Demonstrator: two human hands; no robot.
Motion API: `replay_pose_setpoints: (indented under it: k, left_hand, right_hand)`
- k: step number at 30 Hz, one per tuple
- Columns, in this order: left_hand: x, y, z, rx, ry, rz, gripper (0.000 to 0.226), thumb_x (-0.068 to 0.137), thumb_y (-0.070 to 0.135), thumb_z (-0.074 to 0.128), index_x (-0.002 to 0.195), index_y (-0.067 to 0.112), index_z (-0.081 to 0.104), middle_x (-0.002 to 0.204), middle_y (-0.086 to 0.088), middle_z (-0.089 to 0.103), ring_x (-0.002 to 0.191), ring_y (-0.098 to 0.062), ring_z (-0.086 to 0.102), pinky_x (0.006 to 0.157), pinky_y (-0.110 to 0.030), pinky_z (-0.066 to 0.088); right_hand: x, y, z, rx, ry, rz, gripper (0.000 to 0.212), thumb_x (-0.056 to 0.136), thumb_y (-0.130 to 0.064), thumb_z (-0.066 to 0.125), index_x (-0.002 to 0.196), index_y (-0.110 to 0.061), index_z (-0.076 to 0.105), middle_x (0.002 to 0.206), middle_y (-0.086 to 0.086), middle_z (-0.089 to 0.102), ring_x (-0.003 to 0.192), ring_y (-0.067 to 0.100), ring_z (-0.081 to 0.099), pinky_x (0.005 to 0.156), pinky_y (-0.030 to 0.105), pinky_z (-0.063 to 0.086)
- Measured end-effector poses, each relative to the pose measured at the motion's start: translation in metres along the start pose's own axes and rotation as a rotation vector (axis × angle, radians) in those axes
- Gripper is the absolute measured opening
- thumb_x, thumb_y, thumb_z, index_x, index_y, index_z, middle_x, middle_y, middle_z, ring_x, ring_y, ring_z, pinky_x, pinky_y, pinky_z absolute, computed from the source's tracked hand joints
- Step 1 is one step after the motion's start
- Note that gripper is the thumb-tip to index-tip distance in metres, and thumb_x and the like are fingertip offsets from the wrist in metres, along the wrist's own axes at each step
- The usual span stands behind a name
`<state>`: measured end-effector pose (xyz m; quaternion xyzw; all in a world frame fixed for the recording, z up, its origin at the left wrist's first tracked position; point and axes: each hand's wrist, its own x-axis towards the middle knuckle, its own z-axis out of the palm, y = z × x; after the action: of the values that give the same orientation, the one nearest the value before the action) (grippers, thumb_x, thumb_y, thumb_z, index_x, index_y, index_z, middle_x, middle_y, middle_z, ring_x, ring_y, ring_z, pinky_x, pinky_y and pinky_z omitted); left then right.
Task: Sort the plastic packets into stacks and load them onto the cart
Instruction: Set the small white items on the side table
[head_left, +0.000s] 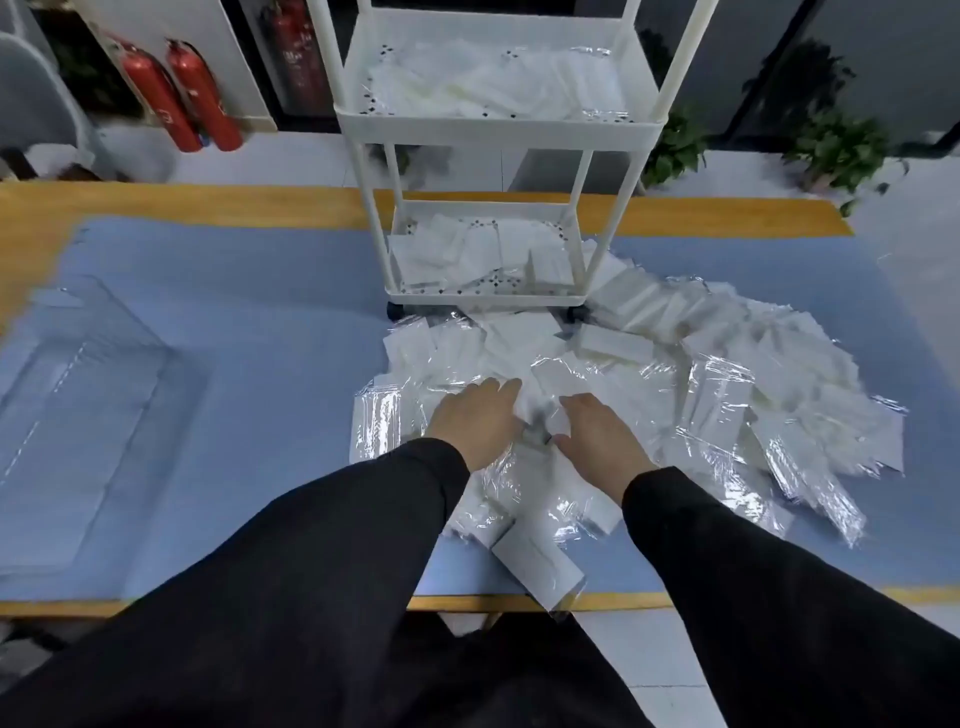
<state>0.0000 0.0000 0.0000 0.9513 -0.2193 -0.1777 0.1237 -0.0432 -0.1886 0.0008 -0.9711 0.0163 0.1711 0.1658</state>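
Both hands are down in the heap of plastic packets (649, 379) spread over the blue mat (234, 322). The left hand (475, 418) lies palm-down with its fingers (498, 387) stretched forward and close together, pressing flat on the packets. The right hand (602, 434) sits just beside it, palm-down too, its fingers bent into the packets between the two hands; whether they have hold of one cannot be told, the frame is blurred there. Black sleeves (322, 561) cover both arms. The heap spreads forward of the fingertips and well off to the right of the right hand, with some packets trailing back under the wrists to the table edge. Straight ahead of the fingers stands the white cart (498, 124), on the table, packets already lying in its upper and lower trays. Far left of the left hand, a clear plastic tray (83, 415) rests on the mat. Beyond the table, two red fire extinguishers (176, 93).
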Motion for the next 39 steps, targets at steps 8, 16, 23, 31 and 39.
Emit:
replay_pose_setpoints:
  k: [8,16,23,31,39]
  left_hand:
    - [0.033,0.014,0.019,0.122,-0.023,0.100,0.043,0.097,0.016,0.055,0.139,0.022,0.045,0.125,-0.008,0.049,0.112,-0.033,0.054,0.081,-0.044,0.047]
    - [0.045,0.010,0.027,-0.006,-0.020,0.052,0.033,0.091,0.019,0.064,0.121,0.012,0.051,0.116,-0.011,0.046,0.103,-0.034,0.053,0.082,-0.047,0.050]
    - [0.006,-0.001,-0.014,-0.894,0.073,-0.224,0.056,0.091,0.031,0.075,0.139,0.028,0.047,0.104,-0.006,0.060,0.082,-0.018,0.060,0.073,-0.027,0.052]
    - [-0.052,-0.024,-0.055,-1.856,0.262,-0.370,0.030,0.101,0.021,0.060,0.130,0.026,0.059,0.109,-0.017,0.069,0.088,-0.027,0.068,0.087,-0.041,0.056]
    - [-0.136,-0.093,-0.103,-1.548,0.690,-0.569,0.020,0.101,0.028,0.062,0.121,0.028,0.062,0.105,-0.002,0.067,0.075,-0.014,0.063,0.065,-0.023,0.048]
  right_hand:
    - [0.013,0.000,0.019,0.107,0.053,-0.031,0.026,0.085,-0.011,0.064,0.110,-0.014,0.061,0.102,0.007,0.053,0.085,0.029,0.059,0.076,0.043,0.051]
    - [0.020,0.007,0.025,0.219,0.078,-0.013,0.030,0.090,-0.016,0.067,0.118,-0.008,0.062,0.112,0.007,0.056,0.090,0.027,0.060,0.079,0.038,0.050]
    - [0.013,-0.016,-0.016,0.779,0.074,0.108,0.046,0.093,-0.026,0.070,0.136,-0.022,0.055,0.111,0.001,0.067,0.088,0.012,0.069,0.077,0.026,0.057]
    - [0.019,-0.105,-0.048,1.280,-0.159,-0.025,0.034,0.102,-0.022,0.057,0.135,-0.016,0.056,0.110,0.016,0.072,0.103,0.029,0.071,0.089,0.043,0.059]
    - [0.021,-0.240,-0.051,1.283,-0.321,-0.192,0.032,0.095,0.004,0.054,0.121,-0.010,0.065,0.111,0.017,0.071,0.088,0.030,0.070,0.086,0.039,0.057]
